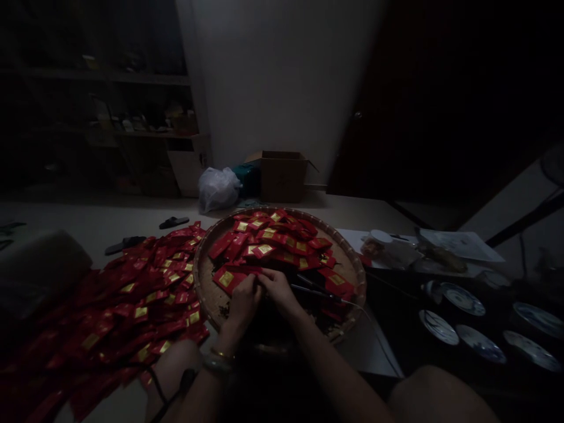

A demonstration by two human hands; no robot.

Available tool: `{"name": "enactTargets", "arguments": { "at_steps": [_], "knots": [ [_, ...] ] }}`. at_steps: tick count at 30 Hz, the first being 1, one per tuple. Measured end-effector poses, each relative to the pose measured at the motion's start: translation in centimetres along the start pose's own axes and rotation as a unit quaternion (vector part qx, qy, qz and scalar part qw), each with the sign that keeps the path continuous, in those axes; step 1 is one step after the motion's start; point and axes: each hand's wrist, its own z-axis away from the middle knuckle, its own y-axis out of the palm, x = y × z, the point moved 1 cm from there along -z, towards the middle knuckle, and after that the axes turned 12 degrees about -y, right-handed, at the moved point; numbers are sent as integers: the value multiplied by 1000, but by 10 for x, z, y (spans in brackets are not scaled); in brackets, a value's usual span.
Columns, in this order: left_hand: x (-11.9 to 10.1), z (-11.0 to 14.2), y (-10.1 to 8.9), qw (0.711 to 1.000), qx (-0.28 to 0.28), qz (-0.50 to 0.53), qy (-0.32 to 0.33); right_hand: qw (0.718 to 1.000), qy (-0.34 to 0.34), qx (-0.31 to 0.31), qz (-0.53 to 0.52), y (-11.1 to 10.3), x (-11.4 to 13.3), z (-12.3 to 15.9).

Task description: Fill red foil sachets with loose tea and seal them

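Note:
A round woven tray (207, 294) sits in front of me with a heap of red packets with gold labels (273, 241) in it. My left hand (244, 301) and my right hand (278, 288) meet over the tray's near part, fingers pinched together on one red packet (229, 279) whose edge sticks out to the left. A bangle circles my left wrist. A thin dark tool with a cable (315, 291) lies in the tray just right of my right hand.
A big pile of the same red packets (132, 305) covers the floor to the left. Several blue-and-white saucers (462, 299) lie on a dark surface at right. A cardboard box (282, 173), a white plastic bag (218, 188) and sandals (174, 222) lie beyond. My knees frame the bottom.

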Motion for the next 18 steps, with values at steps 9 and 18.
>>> {"name": "enactTargets", "arguments": {
  "at_steps": [9, 18],
  "knots": [
    [-6, 5, 2, 995, 77, 65, 18, 992, 64, 10, -107, 2, -14, 6],
    [-9, -1, -29, 996, -53, 20, 65, 995, 45, 89, 22, -27, -7, -4]
  ]
}}
